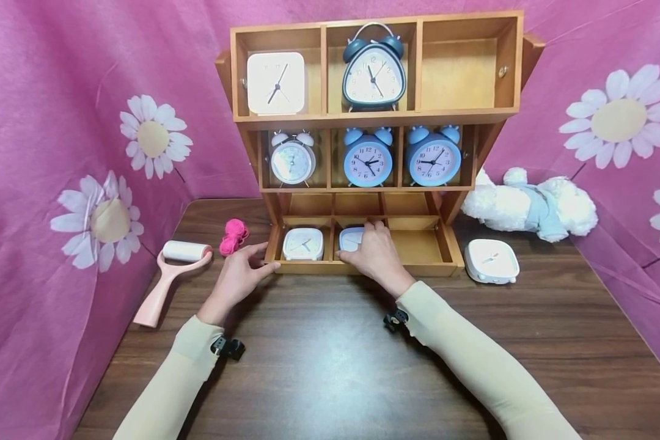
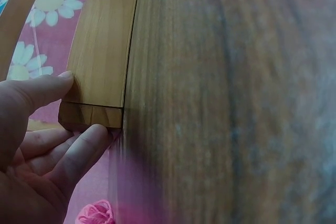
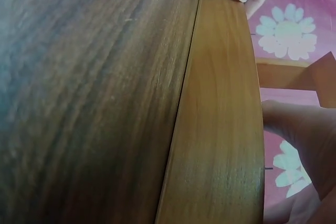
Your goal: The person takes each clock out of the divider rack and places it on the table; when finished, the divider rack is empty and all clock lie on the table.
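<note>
A three-tier wooden shelf (image 1: 363, 269) stands at the back of the table. In its bottom row, a light blue clock (image 1: 349, 237) lies in the middle compartment, partly covered by my right hand (image 1: 378, 252), which holds it with thumb and fingers. The right wrist view shows that hand (image 3: 310, 140) behind the shelf's front board; the clock is hidden there. My left hand (image 1: 237, 278) grips the front left corner of the bottom tier. The left wrist view has its thumb on the board's edge and fingers against the end. A white clock (image 1: 303, 244) lies in the bottom left compartment.
Upper tiers hold a white square clock (image 1: 275, 84), a dark triangular alarm clock (image 1: 374, 76), a silver one (image 1: 293, 160) and two blue ones. Right of the shelf lie another white clock (image 1: 492, 261) and a plush toy (image 1: 533, 203); left, pink yarn (image 1: 233, 236) and a lint roller (image 1: 167, 275).
</note>
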Action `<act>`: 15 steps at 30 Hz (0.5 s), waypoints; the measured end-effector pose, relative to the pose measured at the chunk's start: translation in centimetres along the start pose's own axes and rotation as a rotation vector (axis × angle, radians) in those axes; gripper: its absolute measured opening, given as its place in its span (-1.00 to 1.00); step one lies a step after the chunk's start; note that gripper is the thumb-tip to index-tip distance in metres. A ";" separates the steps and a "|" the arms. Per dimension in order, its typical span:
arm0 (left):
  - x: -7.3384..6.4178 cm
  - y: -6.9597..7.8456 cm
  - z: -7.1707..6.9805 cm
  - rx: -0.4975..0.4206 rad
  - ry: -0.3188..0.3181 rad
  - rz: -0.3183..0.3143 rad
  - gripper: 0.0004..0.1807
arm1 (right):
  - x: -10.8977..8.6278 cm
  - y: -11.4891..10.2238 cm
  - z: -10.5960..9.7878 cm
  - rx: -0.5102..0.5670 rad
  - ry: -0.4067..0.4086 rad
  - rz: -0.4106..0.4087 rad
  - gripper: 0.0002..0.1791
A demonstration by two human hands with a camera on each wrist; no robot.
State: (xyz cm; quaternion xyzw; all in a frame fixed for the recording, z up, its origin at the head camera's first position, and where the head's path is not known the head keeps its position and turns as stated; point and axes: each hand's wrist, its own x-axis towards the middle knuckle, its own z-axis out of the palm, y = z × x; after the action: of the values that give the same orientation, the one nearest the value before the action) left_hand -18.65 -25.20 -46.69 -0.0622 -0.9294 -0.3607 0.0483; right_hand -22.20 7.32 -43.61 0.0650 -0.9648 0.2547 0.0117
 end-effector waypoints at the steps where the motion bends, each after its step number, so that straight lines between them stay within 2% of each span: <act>1: 0.3 -1.0 0.4 0.002 0.003 0.001 -0.24 | 0.0 0.0 0.0 0.002 0.005 0.000 0.24; 2: 0.6 -1.9 0.7 0.012 -0.005 -0.005 -0.22 | -0.1 -0.1 0.1 0.006 0.012 -0.001 0.23; 6: 0.4 -1.8 0.6 0.026 0.000 -0.002 -0.24 | -0.1 -0.1 0.2 0.040 0.053 -0.011 0.21; 7: 0.2 -1.3 0.3 0.017 0.007 0.003 -0.24 | -0.1 -0.1 0.1 0.048 0.059 -0.016 0.20; 9: -0.5 0.8 -0.6 0.004 0.002 0.003 -0.28 | -0.2 -0.2 -0.2 0.056 0.069 -0.025 0.19; 12: -0.4 0.2 -0.3 -0.016 0.008 0.021 -0.25 | -0.4 -0.3 -0.9 0.062 0.077 -0.030 0.18; 13: -0.1 -0.6 0.0 -0.021 0.018 0.029 -0.24 | -0.5 -0.3 -1.1 0.064 0.082 -0.031 0.18; 15: 0.1 -1.3 0.4 -0.013 0.024 0.034 -0.22 | -0.6 -0.3 -1.6 0.071 0.094 -0.036 0.17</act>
State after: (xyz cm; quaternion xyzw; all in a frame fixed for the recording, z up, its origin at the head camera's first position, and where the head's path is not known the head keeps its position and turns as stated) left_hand -18.99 -25.86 -47.80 -0.0742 -0.9252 -0.3666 0.0650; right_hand -21.57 7.94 -42.09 0.0706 -0.9521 0.2914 0.0593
